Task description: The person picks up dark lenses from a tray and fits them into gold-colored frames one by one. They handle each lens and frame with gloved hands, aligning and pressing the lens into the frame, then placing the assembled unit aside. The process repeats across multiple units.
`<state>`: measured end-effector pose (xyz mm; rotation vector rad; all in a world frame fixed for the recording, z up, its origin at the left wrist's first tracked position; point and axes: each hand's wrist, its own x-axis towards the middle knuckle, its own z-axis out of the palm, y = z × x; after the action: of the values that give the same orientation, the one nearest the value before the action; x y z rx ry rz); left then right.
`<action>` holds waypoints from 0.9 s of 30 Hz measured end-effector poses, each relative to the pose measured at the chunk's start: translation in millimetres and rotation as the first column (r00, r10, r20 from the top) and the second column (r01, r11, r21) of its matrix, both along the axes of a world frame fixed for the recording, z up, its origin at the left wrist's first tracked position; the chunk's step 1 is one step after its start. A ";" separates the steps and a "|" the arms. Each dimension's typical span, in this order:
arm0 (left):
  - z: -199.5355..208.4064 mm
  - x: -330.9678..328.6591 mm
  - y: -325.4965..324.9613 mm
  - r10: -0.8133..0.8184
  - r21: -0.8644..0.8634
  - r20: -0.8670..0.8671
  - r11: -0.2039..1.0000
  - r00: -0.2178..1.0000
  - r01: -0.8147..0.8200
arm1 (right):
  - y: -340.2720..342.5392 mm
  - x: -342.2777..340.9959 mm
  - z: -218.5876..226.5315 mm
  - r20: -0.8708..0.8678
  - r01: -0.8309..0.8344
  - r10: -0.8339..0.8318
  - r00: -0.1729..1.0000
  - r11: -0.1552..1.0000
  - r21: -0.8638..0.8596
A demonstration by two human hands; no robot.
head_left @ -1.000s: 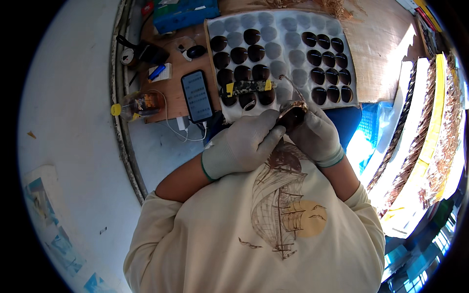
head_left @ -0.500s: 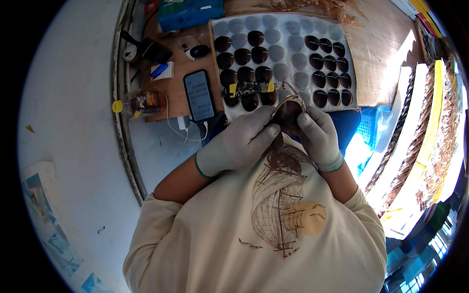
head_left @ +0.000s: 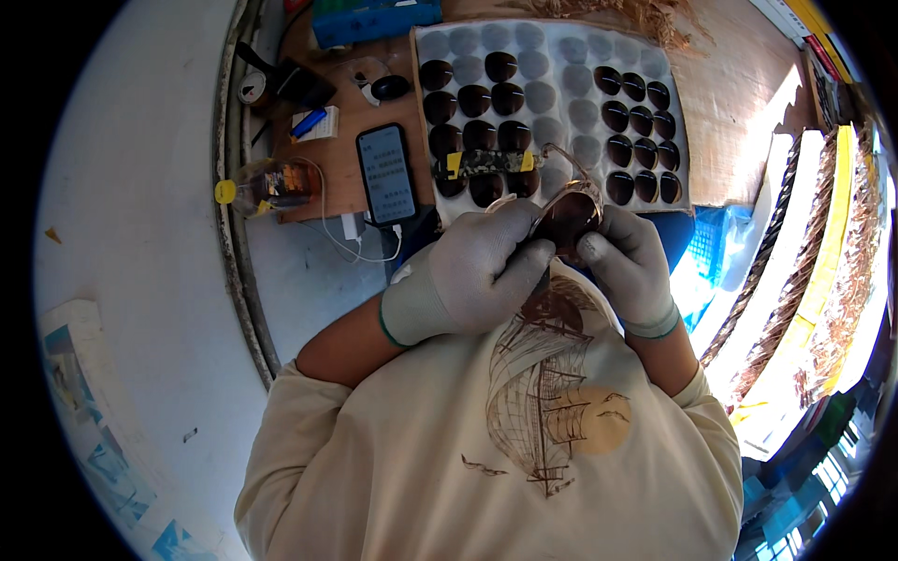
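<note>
Both gloved hands, the left hand and right hand, clamp a pair of sunglasses at chest height. At twelve o'clock, the tray looks part-filled with dark lenses; many pockets remain empty.

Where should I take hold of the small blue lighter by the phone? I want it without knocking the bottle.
Pinch the blue lighter across its narrow sides near the middle, fingers coming from above. It lies flat and slanted on a white pad, long sides free. The bottle lies apart on the near side; the phone is to the right.
</note>
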<state>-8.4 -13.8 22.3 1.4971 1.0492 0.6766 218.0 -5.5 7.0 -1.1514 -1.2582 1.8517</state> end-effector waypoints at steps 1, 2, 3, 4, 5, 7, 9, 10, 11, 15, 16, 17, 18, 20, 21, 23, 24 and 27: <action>-0.6 1.2 -1.0 -0.010 0.063 -0.010 0.998 1.000 0.010 | -2.3 1.4 -4.4 -0.033 0.012 -0.012 0.999 1.000 -0.014; -1.0 1.7 -1.7 -0.019 0.124 -0.023 0.992 1.000 0.022 | -5.2 2.1 -9.8 -0.067 0.024 -0.026 0.997 0.999 -0.030; -1.4 2.1 -2.3 -0.028 0.185 -0.036 0.982 0.999 0.035 | -6.9 2.3 -12.2 -0.101 0.036 -0.040 0.994 0.998 -0.045; -1.7 2.5 -2.7 -0.023 0.210 -0.034 0.977 0.999 0.029 | -6.7 1.0 -11.5 -0.127 0.041 -0.044 0.991 0.999 -0.027; -2.3 3.1 -3.7 -0.015 0.235 -0.032 0.972 0.999 0.022 | -5.6 -1.7 -9.6 -0.152 0.046 -0.047 0.987 0.999 -0.008; -3.0 5.2 -5.6 0.006 0.271 -0.032 0.963 0.999 0.003 | -6.6 -7.5 -5.7 -0.153 0.092 -0.085 0.985 0.995 0.034; -2.8 7.0 -6.9 0.042 0.296 -0.040 0.955 0.998 -0.028 | -8.4 -14.1 -2.1 -0.110 0.164 -0.154 0.982 0.983 0.086; -5.6 9.3 -6.0 0.057 0.290 -0.015 0.956 0.998 -0.050 | -5.8 -10.6 -1.4 0.013 0.114 -0.119 0.993 0.976 0.184; -10.0 12.1 -3.4 0.069 0.286 0.010 0.956 0.998 -0.069 | -1.4 -3.8 -0.9 0.138 0.055 -0.096 0.986 0.960 0.276; -7.2 15.3 -3.8 0.100 0.341 -0.086 0.938 0.991 -0.064 | -0.3 -4.7 -3.5 0.295 0.008 -0.164 0.941 0.884 0.467; -6.5 16.9 -3.8 0.115 0.360 -0.080 0.929 0.990 -0.079 | -1.0 -5.2 -4.2 0.298 0.017 -0.180 0.937 0.878 0.478; -5.9 19.2 -4.2 0.132 0.378 -0.071 0.921 0.989 -0.096 | -1.6 -4.2 -3.9 0.295 0.026 -0.177 0.939 0.892 0.450; -5.4 21.2 -4.6 0.149 0.395 -0.062 0.912 0.987 -0.113 | -1.6 -3.9 -3.2 0.296 0.031 -0.177 0.939 0.898 0.439; -4.4 24.0 -4.5 0.152 0.379 -0.068 0.918 0.986 -0.115 | -2.2 -4.1 -0.2 0.300 0.043 -0.188 0.935 0.901 0.431; -4.2 25.6 -4.4 0.151 0.371 -0.073 0.922 0.986 -0.114 | -2.4 -4.2 0.5 0.303 0.049 -0.198 0.932 0.899 0.435; -5.5 31.6 -6.5 0.182 0.404 -0.130 0.908 0.975 -0.116 | -3.1 -2.1 -5.7 0.212 0.104 -0.196 0.957 0.919 0.380; -6.2 34.2 -7.4 0.196 0.419 -0.160 0.901 0.968 -0.113 | -2.5 -1.8 -6.9 0.177 0.120 -0.196 0.964 0.921 0.370; -0.7 40.6 -2.3 0.210 0.479 -0.200 0.873 0.957 -0.091 | 6.5 0.2 -3.5 0.099 0.137 -0.187 0.977 0.915 0.378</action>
<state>32.2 -16.1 21.6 1.9684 1.2629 0.9190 218.3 1.0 3.6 -1.1422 -1.4627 1.3600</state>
